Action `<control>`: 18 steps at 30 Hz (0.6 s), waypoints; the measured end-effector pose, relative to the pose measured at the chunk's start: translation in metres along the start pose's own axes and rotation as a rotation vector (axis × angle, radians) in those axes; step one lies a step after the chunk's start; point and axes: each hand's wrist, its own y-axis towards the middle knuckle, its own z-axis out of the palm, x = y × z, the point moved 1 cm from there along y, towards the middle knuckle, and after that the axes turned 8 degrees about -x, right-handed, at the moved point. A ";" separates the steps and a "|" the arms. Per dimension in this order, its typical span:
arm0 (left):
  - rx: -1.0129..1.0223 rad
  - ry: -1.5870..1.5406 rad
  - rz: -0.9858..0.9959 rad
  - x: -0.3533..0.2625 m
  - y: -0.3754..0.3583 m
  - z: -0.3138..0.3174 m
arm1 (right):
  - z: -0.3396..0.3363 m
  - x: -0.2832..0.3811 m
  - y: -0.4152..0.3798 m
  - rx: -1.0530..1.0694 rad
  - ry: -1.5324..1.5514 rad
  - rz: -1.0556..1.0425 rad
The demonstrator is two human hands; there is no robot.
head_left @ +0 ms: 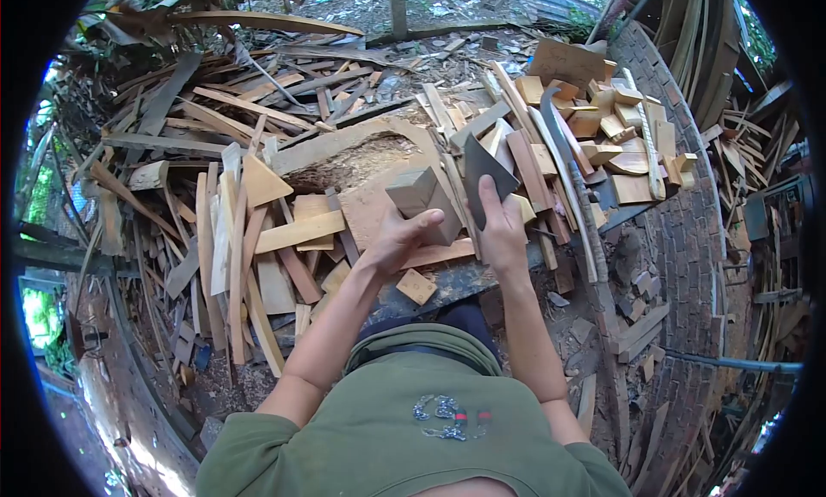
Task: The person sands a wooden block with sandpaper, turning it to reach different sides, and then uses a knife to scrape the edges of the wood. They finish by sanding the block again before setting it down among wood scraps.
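My left hand grips a thick, angular wooden block from its lower left side, with the thumb lying across it. Just to the right, my right hand holds a dark, flat, pointed piece, its thumb pressed on the face. The block and the dark piece are close together but apart, over the wood pile. Below the block lies a small square wood piece with small dark marks. The fingers under both held pieces are mostly hidden.
Long wood strips and a triangular offcut lie to the left. Cut blocks are heaped at the right, by a curved dark blade-like piece. A brick surface runs down the right side. A post stands at the back.
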 end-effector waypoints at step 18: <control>-0.132 0.320 0.104 0.008 0.022 -0.009 | 0.009 -0.022 -0.004 0.162 -0.224 -0.025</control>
